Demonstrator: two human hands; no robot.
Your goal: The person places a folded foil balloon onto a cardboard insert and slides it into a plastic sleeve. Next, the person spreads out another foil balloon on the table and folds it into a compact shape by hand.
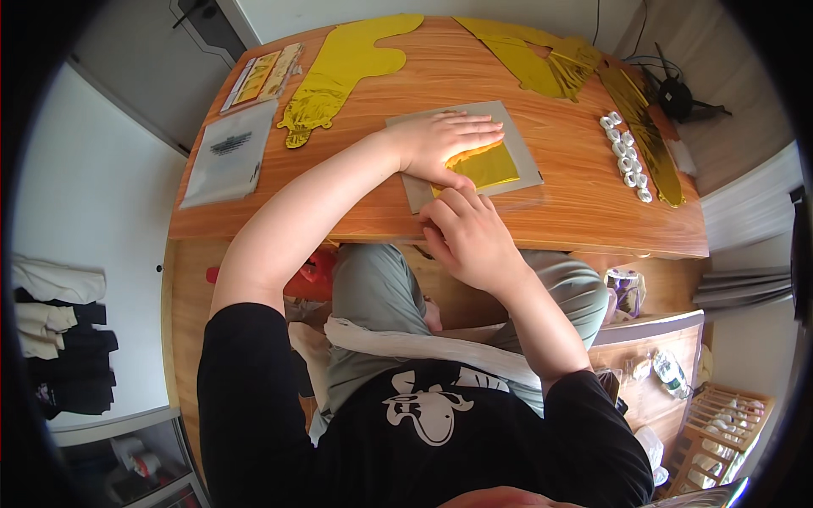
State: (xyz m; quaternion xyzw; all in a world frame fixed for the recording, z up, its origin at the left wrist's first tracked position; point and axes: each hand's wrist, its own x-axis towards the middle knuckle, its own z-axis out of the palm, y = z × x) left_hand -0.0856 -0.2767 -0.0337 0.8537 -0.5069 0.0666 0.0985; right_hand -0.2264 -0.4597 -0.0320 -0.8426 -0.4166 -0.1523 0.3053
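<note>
Near the table's front edge point(525, 241), the gold foil sheet point(491, 167) on the grey board point(521, 135) is pressed flat by the open left hand point(449, 140) and pinched by the right hand point(466, 233).

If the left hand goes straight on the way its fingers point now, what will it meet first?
The left hand lies flat, fingers toward the person's right. It would probably cross the grey board first, then meet the small white pieces.

I see only one view, from the head: it looks steeply down at the wooden table point(584, 212), quite near, edges bending by fisheye.
</note>
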